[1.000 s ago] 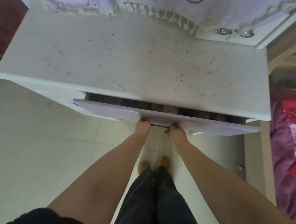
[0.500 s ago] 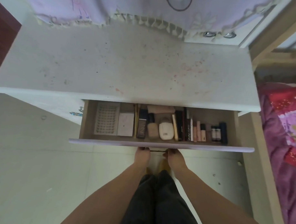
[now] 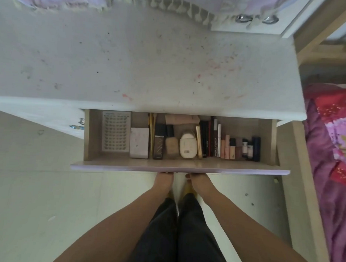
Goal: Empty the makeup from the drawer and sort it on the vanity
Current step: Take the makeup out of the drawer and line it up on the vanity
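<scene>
**Drawer open, makeup lined up inside**

The tabletop [image 3: 143, 71] fills the upper half of the frame: a flat white slab, dull and scuffed, speckled with dark dots and smeared pink and red marks toward its right side. A fringed pale cloth [image 3: 162, 5] hangs along the top edge.

Below it, at mid-frame, the drawer [image 3: 93, 139] stands pulled out, a shallow box of pale wood grain with a lilac front edge. All the makeup is in it, none on the tabletop. From the left: a flat lash tray [image 3: 116, 131] with rows of small lashes, a pale square box [image 3: 139, 142], thin gold-handled brushes [image 3: 151, 130], a dark rectangular foundation bottle [image 3: 159, 144], a beige bottle [image 3: 171, 144], a rounded cream compact [image 3: 188, 145], slim dark palettes [image 3: 206, 140] standing on edge, then a tight row of small pink and dark tubes [image 3: 240, 148] toward the right.

My forearms reach up from the bottom of the frame. My left hand [image 3: 163, 179] and right hand [image 3: 199, 180] sit side by side under the drawer's front edge; the fingers disappear beneath it, so I cannot tell whether either hand grips.
</scene>
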{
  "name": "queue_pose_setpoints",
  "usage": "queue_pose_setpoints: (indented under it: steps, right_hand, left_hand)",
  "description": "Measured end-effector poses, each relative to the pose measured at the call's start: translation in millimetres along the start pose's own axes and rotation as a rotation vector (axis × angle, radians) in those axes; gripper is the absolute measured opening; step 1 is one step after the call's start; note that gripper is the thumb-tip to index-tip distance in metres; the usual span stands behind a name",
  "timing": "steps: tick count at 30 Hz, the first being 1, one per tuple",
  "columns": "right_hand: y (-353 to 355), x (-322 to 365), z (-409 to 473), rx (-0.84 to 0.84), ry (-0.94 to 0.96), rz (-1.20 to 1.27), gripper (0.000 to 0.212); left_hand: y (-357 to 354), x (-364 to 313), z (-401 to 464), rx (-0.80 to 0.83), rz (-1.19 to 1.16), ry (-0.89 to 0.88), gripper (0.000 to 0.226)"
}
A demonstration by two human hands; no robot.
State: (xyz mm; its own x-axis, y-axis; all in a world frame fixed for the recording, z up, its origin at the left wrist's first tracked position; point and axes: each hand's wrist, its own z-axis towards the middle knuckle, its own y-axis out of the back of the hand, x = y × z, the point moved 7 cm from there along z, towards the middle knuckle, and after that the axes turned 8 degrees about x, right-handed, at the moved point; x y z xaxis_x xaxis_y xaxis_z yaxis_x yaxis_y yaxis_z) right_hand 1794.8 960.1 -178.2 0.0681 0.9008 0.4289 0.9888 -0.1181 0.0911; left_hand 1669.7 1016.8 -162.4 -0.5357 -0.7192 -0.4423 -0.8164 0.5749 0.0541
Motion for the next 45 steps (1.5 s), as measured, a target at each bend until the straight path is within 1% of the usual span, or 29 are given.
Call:
queue_pose_setpoints:
  steps: [1,2,4,6,8,10,12,13,14,16,17,18,20,23,25,27,30,32,35,38,41,43,45]
  right_hand:
    - [4,3,-7,0.031,0.004,-0.094,0.027]
    - [10,6,-17,0.061,0.018,-0.204,0.029]
    - [25,10,-43,0.16,0.067,-0.321,0.031]
    - [51,13,-68,0.254,0.12,-0.338,0.029]
    - [91,17,-86,0.291,0.147,-0.296,0.023]
    - [140,23,-90,0.228,0.175,-0.329,0.023]
    - [186,33,-79,0.096,0.208,-0.418,0.024]
    - [203,41,-69,0.021,0.234,-0.464,0.026]
    - [216,50,-57,-0.05,0.262,-0.509,0.027]
    - [223,67,-34,-0.173,0.33,-0.676,0.027]
    - [221,73,-21,-0.208,0.355,-0.769,0.025]
    - [216,77,-9,-0.217,0.367,-0.853,0.024]
    - [206,77,11,-0.193,0.339,-0.969,0.026]
    - [197,73,28,-0.133,0.299,-1.133,0.026]
    - [197,71,32,-0.118,0.308,-1.169,0.023]
    - [198,70,30,-0.095,0.331,-1.144,0.024]
    - [198,71,21,-0.061,0.417,-1.095,0.026]
    - [198,73,13,-0.037,0.471,-1.063,0.025]
    - [200,74,0,-0.007,0.532,-1.024,0.025]
    - [212,84,-19,-0.026,0.607,-0.954,0.014]
    - [245,113,-44,-0.079,0.692,-0.839,0.008]
    - [274,147,-59,-0.1,0.729,-0.682,0.01]
    - [301,185,-65,-0.131,0.757,-0.521,0.009]
  left_hand:
    - [-4,-2,-4,0.04,0.072,0.026,0.014]
    - [-7,-3,-8,0.064,0.164,0.014,0.008]
    - [-18,-14,-23,0.137,0.385,-0.064,0.023]
    - [-32,-22,-33,0.227,0.656,-0.169,0.03]
    - [-47,-40,-46,0.316,0.858,-0.208,0.029]
    - [-72,-66,-49,0.415,0.874,-0.248,0.018]
    - [-104,-102,-45,0.439,0.846,-0.346,0.019]
    - [-119,-120,-37,0.407,0.838,-0.412,0.022]
    - [-133,-139,-27,0.342,0.843,-0.477,0.025]
    - [-154,-166,-5,0.162,0.893,-0.569,0.027]
    - [-162,-172,8,0.087,0.924,-0.593,0.027]
    - [-171,-175,21,0.036,0.97,-0.604,0.026]
    - [-185,-172,40,0.007,1.075,-0.587,0.029]
    - [-196,-165,55,-0.05,1.237,-0.609,0.041]
    - [-197,-161,57,-0.114,1.32,-0.605,0.045]
    - [-194,-159,56,-0.167,1.332,-0.606,0.044]
    - [-191,-158,48,-0.217,1.285,-0.688,0.035]
    - [-187,-157,43,-0.197,1.123,-0.703,0.028]
    - [-183,-156,37,-0.131,0.887,-0.667,0.018]
    - [-180,-167,20,-0.088,0.82,-0.735,0.02]
    - [-164,-202,-11,-0.099,0.743,-0.859,0.025]
    - [-150,-240,-30,-0.106,0.671,-0.919,0.023]
    - [-139,-283,-38,-0.104,0.586,-0.939,0.021]
